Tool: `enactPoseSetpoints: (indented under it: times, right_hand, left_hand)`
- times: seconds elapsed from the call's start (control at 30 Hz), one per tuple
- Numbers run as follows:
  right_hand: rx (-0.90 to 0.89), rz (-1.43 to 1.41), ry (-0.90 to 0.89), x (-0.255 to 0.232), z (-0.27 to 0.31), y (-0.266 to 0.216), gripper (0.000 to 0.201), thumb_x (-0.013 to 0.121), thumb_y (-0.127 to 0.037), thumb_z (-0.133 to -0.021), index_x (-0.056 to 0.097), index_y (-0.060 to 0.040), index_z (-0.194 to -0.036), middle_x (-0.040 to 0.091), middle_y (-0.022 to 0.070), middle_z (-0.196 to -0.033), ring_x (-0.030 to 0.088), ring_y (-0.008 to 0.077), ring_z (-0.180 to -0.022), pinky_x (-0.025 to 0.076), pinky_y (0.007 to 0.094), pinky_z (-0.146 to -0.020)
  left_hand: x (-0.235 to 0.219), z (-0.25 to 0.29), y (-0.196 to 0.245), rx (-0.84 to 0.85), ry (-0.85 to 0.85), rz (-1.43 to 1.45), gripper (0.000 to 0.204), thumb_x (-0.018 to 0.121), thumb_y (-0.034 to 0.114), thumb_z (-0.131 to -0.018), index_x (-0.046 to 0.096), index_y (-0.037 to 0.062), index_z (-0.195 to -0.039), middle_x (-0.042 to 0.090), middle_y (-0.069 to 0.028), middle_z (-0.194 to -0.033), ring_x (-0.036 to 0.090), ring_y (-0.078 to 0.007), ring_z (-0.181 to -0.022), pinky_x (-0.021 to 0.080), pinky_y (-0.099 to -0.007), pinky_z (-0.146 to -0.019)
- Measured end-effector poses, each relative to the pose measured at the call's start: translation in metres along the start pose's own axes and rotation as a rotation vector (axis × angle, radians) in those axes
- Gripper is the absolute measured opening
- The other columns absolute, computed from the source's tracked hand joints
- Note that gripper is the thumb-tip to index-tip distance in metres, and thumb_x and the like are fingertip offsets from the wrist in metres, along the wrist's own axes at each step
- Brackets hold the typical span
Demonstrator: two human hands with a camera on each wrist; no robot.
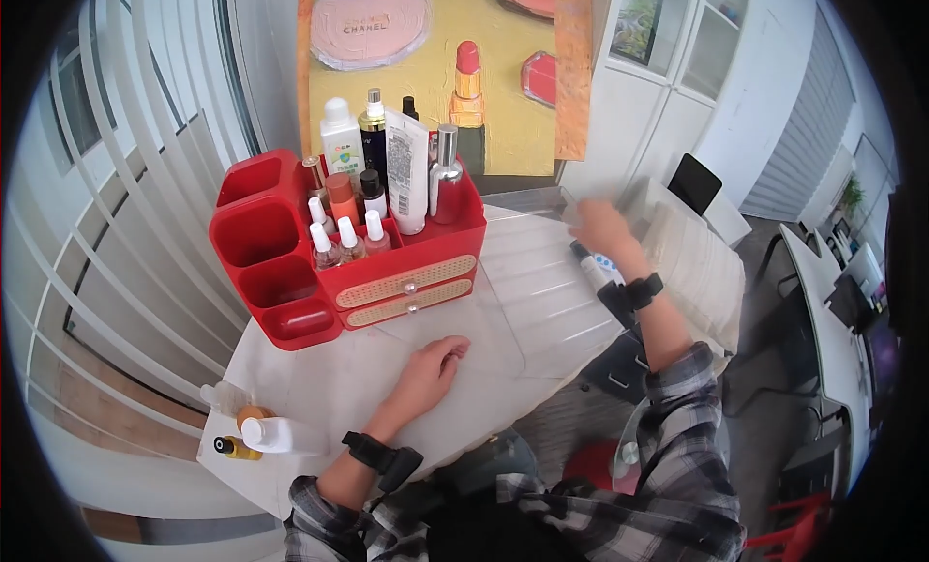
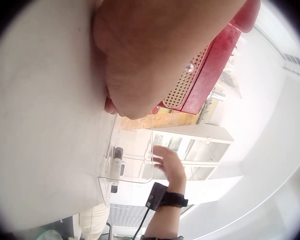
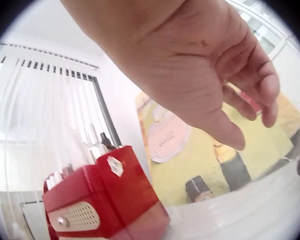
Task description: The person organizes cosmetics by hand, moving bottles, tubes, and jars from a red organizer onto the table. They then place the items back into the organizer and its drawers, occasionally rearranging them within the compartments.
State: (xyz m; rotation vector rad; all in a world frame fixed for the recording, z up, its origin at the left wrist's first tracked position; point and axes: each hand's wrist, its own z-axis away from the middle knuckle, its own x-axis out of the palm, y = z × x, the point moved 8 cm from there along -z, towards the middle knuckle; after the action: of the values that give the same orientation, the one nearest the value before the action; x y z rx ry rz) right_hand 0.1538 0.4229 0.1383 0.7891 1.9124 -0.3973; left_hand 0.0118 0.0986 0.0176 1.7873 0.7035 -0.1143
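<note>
My left hand (image 1: pixel 426 376) rests on the white table in front of the red organizer (image 1: pixel 406 264), fingers loosely bent and holding nothing. The right hand (image 1: pixel 607 233) hovers over the far right end of a clear ribbed tray (image 1: pixel 527 272). Its bent, relaxed fingers hold nothing in the right wrist view, where the hand (image 3: pixel 205 75) is large. Below it, dark-capped tubes or bottles (image 1: pixel 592 268) lie at the tray's right side. In the left wrist view, the clear tray (image 2: pixel 146 172) stands beyond the left hand (image 2: pixel 140 65).
Bottles and a white tube (image 1: pixel 406 175) stand in the organizer. A white bottle (image 1: pixel 281 434) and a small yellow bottle (image 1: pixel 237 448) are at the table's left corner. A painted board (image 1: pixel 523 146) stands behind; a covered cream-coloured object (image 1: pixel 692 272) is at the right.
</note>
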Motion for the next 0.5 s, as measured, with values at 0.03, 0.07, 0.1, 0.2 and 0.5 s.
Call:
enactPoseSetpoints:
  times: [0.03, 0.07, 0.1, 0.2, 0.5]
  right_hand:
    - [0.095, 0.013, -0.173, 0.016, 0.008, 0.008, 0.031, 0.072, -0.023, -0.084, 0.073, 0.0015, -0.101, 0.074, 0.0217, -0.102, 0.072, 0.0418, -0.095, 0.058, 0.0482, -0.085]
    - [0.188, 0.025, -0.346, 0.033, 0.018, 0.016, 0.028, 0.071, -0.021, -0.083, 0.075, 0.0011, -0.099, 0.074, 0.0227, -0.102, 0.072, 0.0428, -0.096, 0.058, 0.0492, -0.086]
    - [0.185, 0.022, -0.342, 0.039, 0.026, 0.016, 0.028, 0.071, -0.021, -0.083, 0.075, 0.0011, -0.099, 0.074, 0.0227, -0.102, 0.072, 0.0428, -0.096, 0.058, 0.0492, -0.086]
    - [0.196, 0.062, -0.360, 0.063, 0.042, 0.020, 0.027, 0.069, -0.020, -0.080, 0.077, 0.0013, -0.095, 0.074, 0.0254, -0.102, 0.072, 0.0441, -0.099, 0.058, 0.0493, -0.087]
    - [0.160, -0.249, -0.123, 0.011, 0.026, -0.015, 0.037, 0.072, -0.030, -0.085, 0.070, 0.0061, -0.092, 0.071, 0.0273, -0.088, 0.073, 0.0376, -0.086, 0.056, 0.0478, -0.076]
  left_hand:
    - [0.000, 0.000, 0.000, 0.001, 0.001, -0.001, 0.026, 0.057, -0.004, -0.095, 0.063, 0.0012, -0.119, 0.072, -0.0145, -0.105, 0.071, -0.0253, -0.096, 0.056, -0.0331, -0.086]
    - [0.000, 0.000, -0.001, 0.004, 0.003, 0.004, 0.026, 0.057, -0.004, -0.095, 0.063, 0.0011, -0.119, 0.072, -0.0144, -0.104, 0.071, -0.0250, -0.096, 0.056, -0.0329, -0.086]
    - [0.000, 0.000, -0.001, 0.007, 0.008, 0.008, 0.025, 0.057, -0.004, -0.095, 0.063, 0.0011, -0.119, 0.072, -0.0143, -0.104, 0.071, -0.0247, -0.096, 0.056, -0.0327, -0.086]
    - [0.001, 0.000, -0.004, -0.031, -0.018, 0.012, 0.024, 0.056, -0.004, -0.096, 0.063, 0.0009, -0.119, 0.072, -0.0142, -0.104, 0.071, -0.0242, -0.096, 0.056, -0.0325, -0.086]
    - [-0.001, 0.000, 0.000, 0.005, -0.009, 0.004, 0.023, 0.057, -0.002, -0.096, 0.063, 0.0007, -0.118, 0.071, -0.0146, -0.101, 0.070, -0.0269, -0.090, 0.056, -0.0338, -0.083]
